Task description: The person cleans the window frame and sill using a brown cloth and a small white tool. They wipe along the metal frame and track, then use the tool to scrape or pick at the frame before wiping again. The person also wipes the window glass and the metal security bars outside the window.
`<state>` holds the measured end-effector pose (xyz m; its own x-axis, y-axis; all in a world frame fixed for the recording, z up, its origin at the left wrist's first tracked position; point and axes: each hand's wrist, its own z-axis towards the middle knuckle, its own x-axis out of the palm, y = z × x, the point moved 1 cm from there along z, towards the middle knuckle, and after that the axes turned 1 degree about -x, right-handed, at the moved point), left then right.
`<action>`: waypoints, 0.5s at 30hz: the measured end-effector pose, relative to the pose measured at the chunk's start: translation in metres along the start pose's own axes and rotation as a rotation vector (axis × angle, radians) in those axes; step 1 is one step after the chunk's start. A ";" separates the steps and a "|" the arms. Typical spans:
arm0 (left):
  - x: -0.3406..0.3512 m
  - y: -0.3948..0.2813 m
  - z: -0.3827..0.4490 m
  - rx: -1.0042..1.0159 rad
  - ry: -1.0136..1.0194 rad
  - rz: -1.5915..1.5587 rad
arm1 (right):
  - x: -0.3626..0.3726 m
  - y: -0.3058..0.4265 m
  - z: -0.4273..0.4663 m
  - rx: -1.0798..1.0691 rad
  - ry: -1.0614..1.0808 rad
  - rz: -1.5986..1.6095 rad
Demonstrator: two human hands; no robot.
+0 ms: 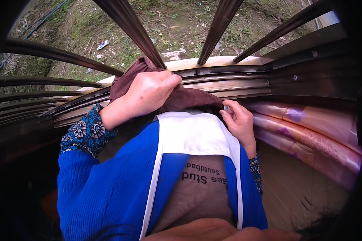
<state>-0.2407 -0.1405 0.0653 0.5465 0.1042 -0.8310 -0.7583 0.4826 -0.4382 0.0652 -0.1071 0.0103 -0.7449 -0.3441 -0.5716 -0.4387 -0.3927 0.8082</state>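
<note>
A dark maroon cloth lies bunched over a metal window track and against one of the dark window bars. Closed around its upper part is my left hand, with the bulk of the cloth behind the wrist and a fold reaching to the right. My right hand pinches the cloth's right end between thumb and fingers; a small pale round thing shows at the fingertips, too small to identify. The lower edge of the cloth is hidden behind the white apron bib.
More dark metal bars fan out beyond the track, with littered, mossy ground outside. A dark window frame stands at the right. Below it hangs a shiny pink and orange patterned curtain, above a brown floor.
</note>
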 end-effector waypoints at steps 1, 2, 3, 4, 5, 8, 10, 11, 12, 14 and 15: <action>-0.006 -0.004 0.002 -0.041 -0.096 -0.093 | 0.004 0.000 0.000 0.001 -0.006 0.008; -0.015 -0.007 0.002 -0.117 -0.163 -0.187 | 0.008 0.001 0.000 0.012 -0.020 0.015; -0.021 -0.012 0.001 -0.268 -0.193 -0.417 | 0.010 0.001 0.001 0.036 -0.016 0.001; -0.027 -0.016 0.002 -0.303 -0.246 -0.676 | 0.014 0.002 0.004 -0.002 -0.057 -0.004; -0.029 -0.020 0.005 -0.244 -0.289 -0.711 | 0.018 0.002 0.006 -0.026 -0.095 -0.010; -0.033 -0.023 0.021 0.179 -0.430 -0.503 | 0.022 0.005 0.008 -0.095 -0.147 -0.037; -0.040 -0.016 0.032 0.452 -0.428 -0.299 | 0.024 0.006 0.003 -0.054 -0.104 0.035; -0.042 -0.015 0.035 0.533 -0.387 -0.294 | 0.024 0.007 -0.001 -0.014 -0.085 0.075; -0.046 -0.014 0.038 0.576 -0.299 -0.288 | 0.024 0.008 -0.003 -0.032 -0.082 0.084; -0.049 -0.017 0.044 0.652 -0.275 -0.254 | 0.024 0.009 -0.010 0.087 -0.077 0.166; -0.048 -0.020 0.047 0.653 -0.250 -0.269 | 0.024 0.010 -0.011 0.076 -0.101 0.188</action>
<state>-0.2352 -0.1144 0.1305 0.8067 0.0665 -0.5873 -0.2643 0.9293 -0.2579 0.0485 -0.1288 0.0028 -0.8619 -0.3169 -0.3960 -0.3213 -0.2629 0.9097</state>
